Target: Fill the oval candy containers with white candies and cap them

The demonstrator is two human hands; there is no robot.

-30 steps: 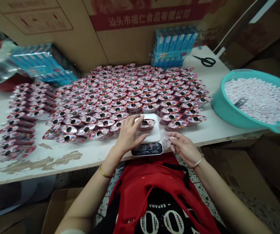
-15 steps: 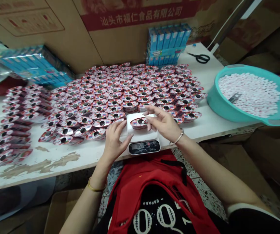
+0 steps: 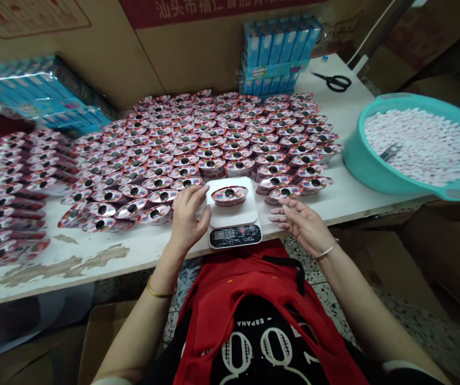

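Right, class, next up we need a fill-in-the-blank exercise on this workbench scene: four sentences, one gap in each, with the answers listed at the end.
Exactly ____ pouch is on the scale.
The left hand and the right hand are on ____ sides of the scale.
The gold-coloured bracelet is on the person's ____ side.
The handles of the scissors are coloured ____.

Missing words: one; opposite; left; black.

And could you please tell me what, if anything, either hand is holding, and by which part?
Nothing is visibly held: the left hand is open beside the scale, the right hand loosely open; the pouch rests on the scale, ungripped.
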